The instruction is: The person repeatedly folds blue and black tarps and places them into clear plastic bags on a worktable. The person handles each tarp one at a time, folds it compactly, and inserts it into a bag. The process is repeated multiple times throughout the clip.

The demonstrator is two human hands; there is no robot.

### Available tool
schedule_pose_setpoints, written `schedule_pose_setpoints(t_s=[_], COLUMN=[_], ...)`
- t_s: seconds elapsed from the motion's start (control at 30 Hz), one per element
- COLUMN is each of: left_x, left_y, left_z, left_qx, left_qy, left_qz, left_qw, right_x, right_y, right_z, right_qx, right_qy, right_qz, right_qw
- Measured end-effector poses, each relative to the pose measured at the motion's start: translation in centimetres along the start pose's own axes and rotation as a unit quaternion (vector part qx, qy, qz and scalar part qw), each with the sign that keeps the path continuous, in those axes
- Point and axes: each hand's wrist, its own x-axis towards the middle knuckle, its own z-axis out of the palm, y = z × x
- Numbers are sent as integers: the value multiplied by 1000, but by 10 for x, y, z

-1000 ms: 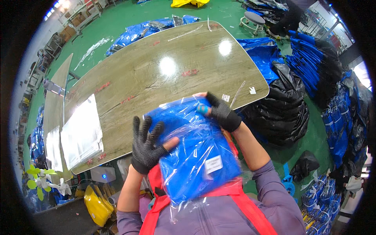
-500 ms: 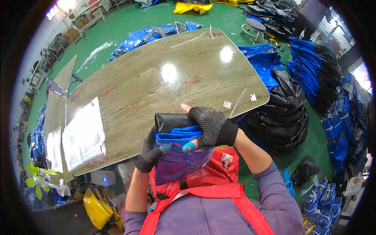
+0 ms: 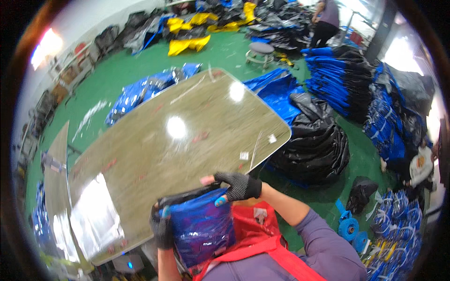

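A folded blue-and-black plastic bundle in a clear bag (image 3: 201, 225) is held upright in front of my body, its glossy blue face toward me. Gripping its left edge is my left hand (image 3: 162, 228) in a black dotted fingerless glove, thumb on the near face. At the upper right corner, my right hand (image 3: 240, 186), gloved the same way, pinches the top with its thumb in front and fingers behind. Blue shows on both thumbs. The black layer runs along the bundle's far top edge. Just beyond is a wood-patterned table (image 3: 154, 159).
Clear plastic bags (image 3: 96, 213) lie on the table's left. A large black heap (image 3: 311, 145) stands beyond its right edge, with blue folded stacks (image 3: 328, 84) behind. A round stool (image 3: 260, 50) stands farther off; a person (image 3: 326, 23) is in the back. Tied blue bundles (image 3: 393, 229) lie at right.
The bundle has opened from a compact fold at the top to a taller blue bagged face. My hands have moved lower in the picture as the view shifted.
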Motion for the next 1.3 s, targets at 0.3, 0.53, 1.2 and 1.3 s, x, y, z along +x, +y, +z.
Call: schedule_pose_setpoints(t_s=[0.3, 0.53, 1.2, 1.3], left_x=[-7, 23, 32, 28], left_y=[-19, 30, 48, 30], left_z=[-27, -21, 4, -8], left_qx=[67, 112, -46, 43], left_qy=[44, 122, -129, -5], left_qz=[170, 91, -102, -61], left_qw=[982, 982, 985, 997], right_x=[-18, 23, 71, 27], right_y=[28, 0, -24, -15], right_z=[17, 19, 5, -4], right_qx=[203, -71, 355, 411], right_qy=[67, 190, -1, -11], right_qz=[66, 13, 154, 119], right_qw=[975, 979, 922, 904])
